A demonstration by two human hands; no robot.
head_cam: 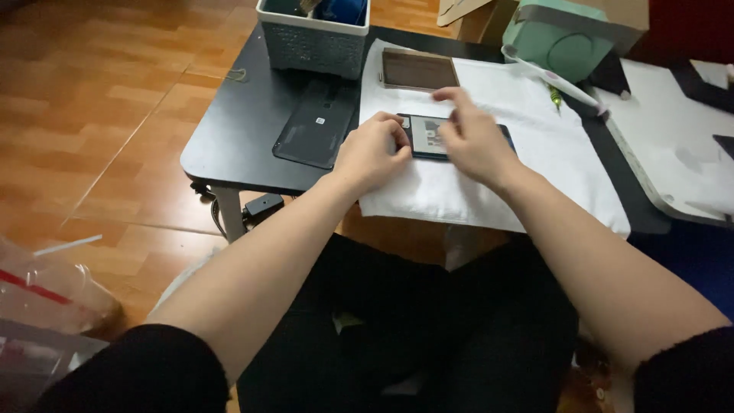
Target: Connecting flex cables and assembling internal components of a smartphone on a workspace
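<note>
Left hand (372,151): curled, fingertips pinching the left end of an opened phone (436,139), holding it down.
Right hand (472,138): fingers half spread over the right part of the phone, forefinger lifted; whether it grips anything small cannot be told.
Phone: lies flat on a white cloth (527,164), just behind the near edge of the black tabletop (229,145); its inner parts face up.
Long axis: runs left to right across the view, nearly parallel to the tabletop's near edge; the left end sits under the left fingertips.
Doing it well: my judgement is that steady pressure at the left end and light, small moves with the right fingers suit such delicate parts.
Around: a dark back cover (317,126) lies to the left, a brown flat panel (419,70) behind, a grey basket (313,42) farther back, a white pen-like tool (554,80) to the right.
</note>
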